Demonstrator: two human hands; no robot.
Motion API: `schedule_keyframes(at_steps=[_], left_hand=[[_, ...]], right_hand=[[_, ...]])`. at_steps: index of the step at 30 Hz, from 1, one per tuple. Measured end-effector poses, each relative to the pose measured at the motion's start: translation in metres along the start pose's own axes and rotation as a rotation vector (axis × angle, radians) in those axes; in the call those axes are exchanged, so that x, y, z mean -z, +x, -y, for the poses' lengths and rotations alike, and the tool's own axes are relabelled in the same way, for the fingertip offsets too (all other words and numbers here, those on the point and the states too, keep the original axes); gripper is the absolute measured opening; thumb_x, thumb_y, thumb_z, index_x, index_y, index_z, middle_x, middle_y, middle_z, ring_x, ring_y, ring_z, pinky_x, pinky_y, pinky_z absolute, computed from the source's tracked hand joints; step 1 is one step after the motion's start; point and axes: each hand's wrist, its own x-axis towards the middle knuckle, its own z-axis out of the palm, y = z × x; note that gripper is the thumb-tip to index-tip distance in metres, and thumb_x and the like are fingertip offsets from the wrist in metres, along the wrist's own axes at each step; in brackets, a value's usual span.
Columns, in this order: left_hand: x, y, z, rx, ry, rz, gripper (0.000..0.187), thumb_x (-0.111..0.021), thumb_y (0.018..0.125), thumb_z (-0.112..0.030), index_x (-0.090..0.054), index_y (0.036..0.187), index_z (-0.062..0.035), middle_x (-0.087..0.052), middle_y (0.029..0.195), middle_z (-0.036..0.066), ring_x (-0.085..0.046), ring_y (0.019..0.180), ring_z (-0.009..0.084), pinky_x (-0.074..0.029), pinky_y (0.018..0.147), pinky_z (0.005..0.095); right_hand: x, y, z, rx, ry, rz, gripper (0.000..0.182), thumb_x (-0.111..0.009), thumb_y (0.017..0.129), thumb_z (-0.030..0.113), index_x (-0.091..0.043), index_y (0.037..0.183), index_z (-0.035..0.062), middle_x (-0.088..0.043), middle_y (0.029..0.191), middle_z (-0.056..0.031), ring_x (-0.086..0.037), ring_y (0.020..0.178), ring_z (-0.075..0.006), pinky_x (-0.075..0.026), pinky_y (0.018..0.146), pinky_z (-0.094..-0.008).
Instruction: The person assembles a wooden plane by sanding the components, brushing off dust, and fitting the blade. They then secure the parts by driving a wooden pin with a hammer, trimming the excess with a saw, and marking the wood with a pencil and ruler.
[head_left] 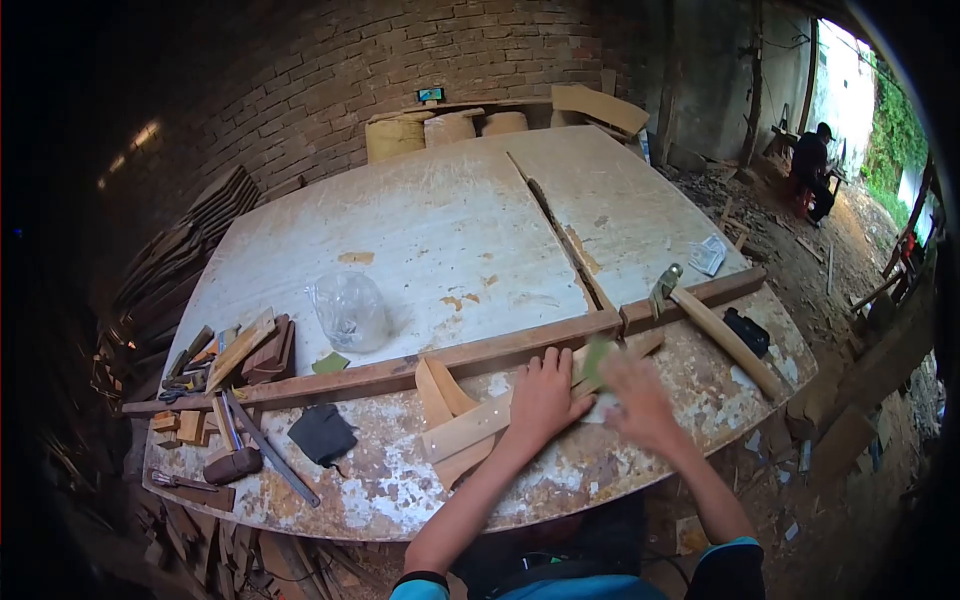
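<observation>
My left hand (pixel 543 400) presses down on a pale wooden piece (pixel 465 430), its fingers bent over the wood and the thumb out to the side. The piece joins a curved part (pixel 433 392) at its left end and lies against a long brown wooden bar (pixel 500 343). My right hand (pixel 642 405), smeared by motion, is over the right end of the wood. At its fingertips is a blurred green sheet of sandpaper (pixel 594 366). Another green scrap (pixel 330 363) lies behind the bar.
A hammer (pixel 722 330) rests across the bar at right, near a black object (pixel 746 332). At left are a clear plastic bag (pixel 350 312), black cloth (pixel 322 434), a mallet (pixel 233 464) and wood blocks (pixel 190 428). A gap (pixel 560 230) splits the tabletop. A person (pixel 811 170) sits far right.
</observation>
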Motion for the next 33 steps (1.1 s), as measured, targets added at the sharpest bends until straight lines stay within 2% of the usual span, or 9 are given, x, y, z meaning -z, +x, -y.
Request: schedule_keyframes(at_steps=[1, 5, 9, 12, 16, 17, 20, 27, 33], left_hand=[[0.003, -0.001, -0.002, -0.001, -0.007, -0.004, 0.068, -0.070, 0.068, -0.045, -0.049, 0.114, 0.0005, -0.052, 0.100, 0.015, -0.054, 0.093, 0.0318, -0.043, 0.078, 0.0422], [0.004, 0.004, -0.002, -0.022, 0.015, -0.034, 0.067, -0.073, 0.066, -0.041, -0.049, 0.111, 0.0017, -0.051, 0.098, 0.013, -0.055, 0.088, 0.0293, -0.045, 0.074, 0.0406], [0.000, -0.004, -0.002, -0.009, 0.032, 0.003, 0.068, -0.071, 0.066, -0.043, -0.048, 0.113, 0.0010, -0.052, 0.099, 0.014, -0.055, 0.091, 0.0306, -0.044, 0.076, 0.0416], [0.001, 0.002, 0.000, -0.011, 0.056, 0.057, 0.069, -0.072, 0.065, -0.042, -0.047, 0.114, 0.0003, -0.052, 0.100, 0.015, -0.055, 0.094, 0.0311, -0.043, 0.079, 0.0423], [0.002, -0.005, -0.003, 0.001, 0.051, 0.065, 0.069, -0.073, 0.065, -0.039, -0.047, 0.113, 0.0020, -0.051, 0.100, 0.015, -0.054, 0.094, 0.0301, -0.045, 0.079, 0.0412], [0.005, 0.000, -0.003, -0.010, 0.061, 0.063, 0.069, -0.073, 0.065, -0.039, -0.046, 0.113, 0.0028, -0.050, 0.099, 0.015, -0.055, 0.093, 0.0298, -0.045, 0.079, 0.0409], [0.005, 0.000, 0.001, -0.067, 0.047, 0.049, 0.069, -0.073, 0.066, -0.038, -0.046, 0.114, 0.0038, -0.051, 0.101, 0.016, -0.054, 0.094, 0.0305, -0.045, 0.080, 0.0412], [0.023, -0.023, 0.009, -0.291, -0.130, -0.122, 0.065, -0.071, 0.069, -0.031, -0.046, 0.121, -0.0010, -0.049, 0.118, 0.019, -0.047, 0.112, 0.0336, -0.037, 0.094, 0.0435], [0.091, -0.146, 0.061, 0.219, -0.189, -0.196, 0.101, -0.083, 0.056, -0.035, -0.030, 0.136, -0.0034, -0.044, 0.127, 0.024, -0.043, 0.117, 0.0405, -0.034, 0.099, 0.0461]], right_hand=[[-0.006, 0.008, -0.011, -0.177, -0.037, -0.137, 0.065, -0.056, 0.084, 0.038, -0.033, 0.139, 0.0129, -0.024, 0.148, -0.0154, -0.018, 0.137, -0.0369, -0.013, 0.111, -0.0493], [0.003, -0.011, 0.012, 0.052, 0.048, 0.040, 0.059, -0.045, 0.091, 0.040, -0.030, 0.142, 0.0145, -0.019, 0.150, -0.0158, -0.015, 0.138, -0.0360, -0.010, 0.112, -0.0482], [-0.008, 0.008, -0.026, -0.379, 0.029, -0.163, 0.061, -0.043, 0.091, 0.045, -0.029, 0.143, 0.0163, -0.018, 0.151, -0.0119, -0.014, 0.139, -0.0342, -0.009, 0.113, -0.0470], [0.000, -0.009, 0.020, 0.016, 0.007, 0.074, 0.055, -0.039, 0.094, 0.039, -0.028, 0.143, 0.0156, -0.017, 0.151, -0.0118, -0.013, 0.139, -0.0343, -0.008, 0.113, -0.0455], [-0.007, 0.019, -0.008, -0.385, -0.060, -0.312, 0.058, -0.051, 0.088, 0.033, -0.034, 0.141, 0.0173, -0.025, 0.148, -0.0137, -0.021, 0.137, -0.0342, -0.014, 0.112, -0.0464], [-0.002, 0.012, 0.004, -0.325, 0.115, -0.048, 0.059, -0.054, 0.086, 0.028, -0.034, 0.141, 0.0180, -0.026, 0.148, -0.0129, -0.023, 0.137, -0.0340, -0.015, 0.111, -0.0479], [-0.002, -0.011, 0.024, -0.011, 0.005, -0.005, 0.055, -0.051, 0.088, 0.029, -0.035, 0.140, 0.0163, -0.026, 0.148, -0.0128, -0.023, 0.136, -0.0359, -0.016, 0.111, -0.0483], [-0.006, -0.001, -0.005, -0.290, -0.029, -0.198, 0.055, -0.042, 0.093, 0.037, -0.030, 0.143, 0.0167, -0.022, 0.150, -0.0101, -0.017, 0.138, -0.0357, -0.012, 0.112, -0.0474], [-0.016, 0.005, -0.005, -0.335, 0.032, -0.199, 0.056, -0.039, 0.094, 0.040, -0.028, 0.143, 0.0157, -0.019, 0.151, -0.0111, -0.014, 0.138, -0.0373, -0.010, 0.112, -0.0498]])
